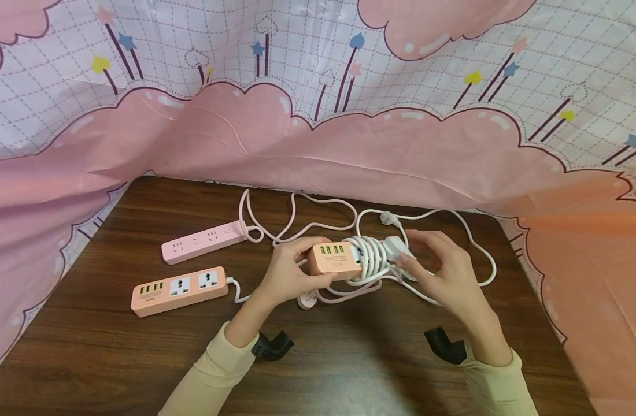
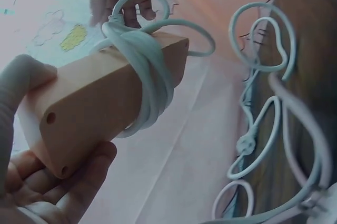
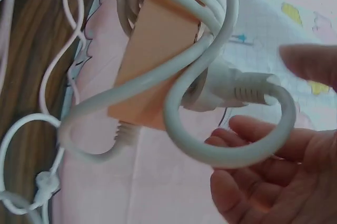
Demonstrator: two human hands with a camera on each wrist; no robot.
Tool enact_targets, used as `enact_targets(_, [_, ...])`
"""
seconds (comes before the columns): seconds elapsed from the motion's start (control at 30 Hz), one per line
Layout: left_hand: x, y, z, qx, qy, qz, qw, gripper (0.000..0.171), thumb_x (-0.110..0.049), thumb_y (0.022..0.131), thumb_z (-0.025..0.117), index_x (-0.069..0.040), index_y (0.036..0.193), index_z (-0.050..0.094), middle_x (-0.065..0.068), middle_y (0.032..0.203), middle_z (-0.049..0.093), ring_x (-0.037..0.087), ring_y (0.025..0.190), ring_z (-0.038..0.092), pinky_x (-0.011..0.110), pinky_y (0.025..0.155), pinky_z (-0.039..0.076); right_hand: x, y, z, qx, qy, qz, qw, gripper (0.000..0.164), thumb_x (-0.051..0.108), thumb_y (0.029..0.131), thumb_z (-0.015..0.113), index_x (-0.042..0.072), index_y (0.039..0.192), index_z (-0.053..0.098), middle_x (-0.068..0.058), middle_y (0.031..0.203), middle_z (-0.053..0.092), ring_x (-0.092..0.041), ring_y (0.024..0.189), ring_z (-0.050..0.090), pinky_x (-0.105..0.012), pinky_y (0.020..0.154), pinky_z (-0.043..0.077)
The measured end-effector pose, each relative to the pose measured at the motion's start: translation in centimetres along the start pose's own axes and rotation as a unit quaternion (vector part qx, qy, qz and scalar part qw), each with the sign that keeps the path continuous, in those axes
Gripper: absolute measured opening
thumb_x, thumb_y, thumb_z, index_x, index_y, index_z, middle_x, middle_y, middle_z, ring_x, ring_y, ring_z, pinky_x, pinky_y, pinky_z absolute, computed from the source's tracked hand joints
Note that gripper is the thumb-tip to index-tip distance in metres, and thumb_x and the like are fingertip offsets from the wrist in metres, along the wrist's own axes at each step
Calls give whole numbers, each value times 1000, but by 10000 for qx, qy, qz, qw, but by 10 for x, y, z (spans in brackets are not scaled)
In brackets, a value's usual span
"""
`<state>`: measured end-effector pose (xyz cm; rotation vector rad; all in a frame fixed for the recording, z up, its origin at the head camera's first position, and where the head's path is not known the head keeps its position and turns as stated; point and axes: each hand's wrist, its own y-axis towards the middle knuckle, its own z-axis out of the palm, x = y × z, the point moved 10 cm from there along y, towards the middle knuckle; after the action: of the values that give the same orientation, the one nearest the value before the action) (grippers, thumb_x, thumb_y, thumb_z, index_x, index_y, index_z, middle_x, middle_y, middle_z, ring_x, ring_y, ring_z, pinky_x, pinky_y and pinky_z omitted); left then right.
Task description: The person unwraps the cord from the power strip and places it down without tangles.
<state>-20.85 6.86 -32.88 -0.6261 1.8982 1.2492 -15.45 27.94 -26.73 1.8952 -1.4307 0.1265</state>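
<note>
An orange power strip (image 1: 335, 263) with several USB ports is held up over the table. My left hand (image 1: 292, 271) grips its USB end, thumb on one side and fingers on the other. White cord (image 2: 147, 77) is wound several times around the strip's middle. At its far end a white plug (image 3: 231, 87) sits right against the socket face, its cord curving away in a loop. My right hand (image 1: 448, 271) is around that plug with thumb and fingers spread apart; the right wrist view shows a gap between thumb and plug, and fingers behind the cord loop.
On the brown table (image 1: 323, 358) at left lie a pink power strip (image 1: 203, 241) and a second orange power strip (image 1: 180, 290). Loose cords spread behind the hands, with a white plug (image 1: 388, 218) and a round pale plug (image 1: 307, 300). A patterned curtain (image 1: 318, 150) hangs behind.
</note>
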Motion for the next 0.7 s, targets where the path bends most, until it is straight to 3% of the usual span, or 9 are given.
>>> enact_targets(0.23, [-7,1,-16,-4,-333,83,9994,47,2,66,78,9,109,62,19,100,66,13,78,63,25,64,53,22,21,15,530,-178,-276,9981,35,8,79,72,0,111,64,-7,93,63,-13,75,53,-21,60,41])
enact_targets(0.47, [-15,1,-31,-190,-336,156,9991,48,4,65,78,10,110,62,19,97,66,9,67,58,22,54,49,36,32,29,1058,-418,-29,9935,35,11,82,66,-1,115,62,-11,95,64,-19,72,52,-32,60,42])
enact_targets(0.7, [-15,-1,-37,-187,-442,188,9987,48,6,65,76,11,110,61,21,97,65,9,72,60,23,57,52,43,39,36,1501,-545,139,9871,25,8,78,70,4,101,64,-5,80,61,-18,66,51,-32,58,40])
